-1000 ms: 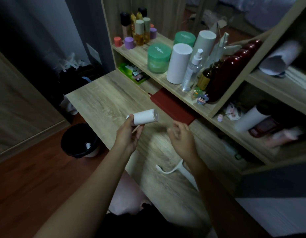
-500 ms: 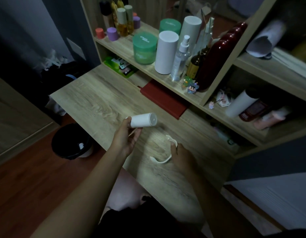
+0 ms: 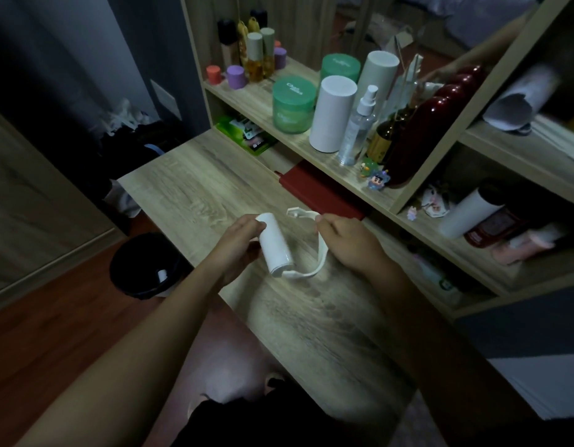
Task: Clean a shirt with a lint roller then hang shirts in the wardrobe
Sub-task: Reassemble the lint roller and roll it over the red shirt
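Observation:
My left hand (image 3: 239, 241) grips a white lint roll (image 3: 275, 247) by its upper end, held just above the wooden desk (image 3: 195, 191). My right hand (image 3: 345, 238) holds the white curved roller handle (image 3: 311, 243). The handle's lower end meets the bottom of the roll, and its forked upper end points left near the roll's top. No shirt or wardrobe is in view.
A shelf unit (image 3: 343, 162) behind the desk carries green jars (image 3: 292, 104), white cylinders (image 3: 332, 114), a spray bottle (image 3: 358, 127) and dark red bottles (image 3: 424, 133). A red notebook (image 3: 321, 195) lies under the shelf. A black bin (image 3: 144, 266) stands on the floor at left.
My right hand picked the white handle up off the desk and brought it to the roll. My left hand turned the roll from lying sideways to nearly upright.

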Motion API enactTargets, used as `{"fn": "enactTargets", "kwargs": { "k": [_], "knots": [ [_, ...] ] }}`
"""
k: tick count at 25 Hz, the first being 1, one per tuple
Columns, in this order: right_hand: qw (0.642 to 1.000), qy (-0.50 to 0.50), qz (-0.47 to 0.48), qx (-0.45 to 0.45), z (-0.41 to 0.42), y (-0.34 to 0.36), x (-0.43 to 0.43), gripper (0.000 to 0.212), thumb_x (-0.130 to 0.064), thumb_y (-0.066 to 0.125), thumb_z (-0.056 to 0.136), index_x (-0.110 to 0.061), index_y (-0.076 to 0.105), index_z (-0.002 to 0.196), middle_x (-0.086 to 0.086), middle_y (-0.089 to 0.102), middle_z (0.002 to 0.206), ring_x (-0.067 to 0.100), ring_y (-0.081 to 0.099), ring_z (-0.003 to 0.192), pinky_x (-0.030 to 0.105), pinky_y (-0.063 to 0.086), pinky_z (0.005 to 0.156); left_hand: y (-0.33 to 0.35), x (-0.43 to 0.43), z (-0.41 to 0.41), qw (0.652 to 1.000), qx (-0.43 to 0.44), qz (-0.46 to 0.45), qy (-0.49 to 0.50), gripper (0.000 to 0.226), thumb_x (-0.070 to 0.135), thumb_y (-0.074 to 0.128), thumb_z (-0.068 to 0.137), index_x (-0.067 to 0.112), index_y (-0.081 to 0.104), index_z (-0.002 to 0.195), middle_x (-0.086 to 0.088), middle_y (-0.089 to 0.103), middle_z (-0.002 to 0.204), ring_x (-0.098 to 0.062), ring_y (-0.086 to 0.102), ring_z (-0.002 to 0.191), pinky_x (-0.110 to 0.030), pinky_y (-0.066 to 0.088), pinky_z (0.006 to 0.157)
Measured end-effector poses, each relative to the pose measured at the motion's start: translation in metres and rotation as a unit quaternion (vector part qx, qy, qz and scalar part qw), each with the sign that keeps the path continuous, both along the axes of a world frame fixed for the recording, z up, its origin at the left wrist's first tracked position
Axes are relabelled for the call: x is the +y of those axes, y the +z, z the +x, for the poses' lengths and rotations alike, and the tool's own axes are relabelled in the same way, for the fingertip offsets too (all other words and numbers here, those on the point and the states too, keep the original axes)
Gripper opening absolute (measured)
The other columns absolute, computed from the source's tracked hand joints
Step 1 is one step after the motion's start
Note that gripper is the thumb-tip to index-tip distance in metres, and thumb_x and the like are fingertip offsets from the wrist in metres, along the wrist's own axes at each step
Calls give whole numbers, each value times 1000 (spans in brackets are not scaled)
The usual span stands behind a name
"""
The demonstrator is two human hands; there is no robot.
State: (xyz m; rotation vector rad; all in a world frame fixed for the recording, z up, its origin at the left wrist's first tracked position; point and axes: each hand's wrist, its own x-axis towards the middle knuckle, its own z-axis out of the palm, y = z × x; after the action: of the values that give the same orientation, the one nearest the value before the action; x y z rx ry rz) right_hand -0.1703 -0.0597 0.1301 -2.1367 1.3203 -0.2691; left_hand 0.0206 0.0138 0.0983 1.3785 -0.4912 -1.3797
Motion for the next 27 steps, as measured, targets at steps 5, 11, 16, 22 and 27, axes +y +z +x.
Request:
{"fn": "enactTargets", "kwargs": {
  "k": [5, 11, 16, 22, 27],
  "knots": [
    [1000, 20, -9, 17, 1, -5, 2, 42, -47, 30, 95, -21, 63, 90, 0, 67, 74, 19, 62, 76, 36, 49, 72, 3, 7, -8, 1000, 12, -1, -3, 18, 13, 46, 92, 17, 59, 102, -4, 61, 95, -18, 60, 82, -25, 50, 65],
    [999, 31, -32, 30, 4, -3, 2, 42, -46, 33, 96, -17, 61, 86, -2, 61, 63, 18, 59, 68, 33, 43, 63, 3, 9, -11, 1000, 10, -12, 3, 18, 13, 45, 92, 22, 56, 102, -2, 57, 95, -18, 57, 77, -26, 47, 65],
    [999, 18, -43, 19, 4, -3, 3, 40, -45, 33, 95, -17, 59, 83, 1, 62, 66, 18, 59, 67, 30, 41, 58, 5, 8, -15, 1000, -13, -21, 14, 17, 16, 43, 94, 20, 52, 108, -5, 56, 102, -16, 57, 83, -26, 50, 68],
    [1000, 4, -11, -9, 0, -4, 3, 39, -45, 34, 94, -20, 63, 87, -2, 52, 55, 15, 53, 59, 31, 38, 59, 6, 8, -23, 999, -18, -30, 6, 26, 18, 43, 96, 16, 49, 120, -7, 58, 104, -14, 60, 83, -24, 53, 69],
    [1000, 4, -12, -10, 0, -6, 3, 38, -44, 33, 94, -22, 63, 88, 1, 61, 63, 18, 58, 65, 33, 42, 62, 9, 10, -27, 1000, -4, -16, 9, 21, 18, 40, 96, 21, 51, 114, -10, 56, 109, -17, 57, 87, -31, 50, 75]
  ]
}}
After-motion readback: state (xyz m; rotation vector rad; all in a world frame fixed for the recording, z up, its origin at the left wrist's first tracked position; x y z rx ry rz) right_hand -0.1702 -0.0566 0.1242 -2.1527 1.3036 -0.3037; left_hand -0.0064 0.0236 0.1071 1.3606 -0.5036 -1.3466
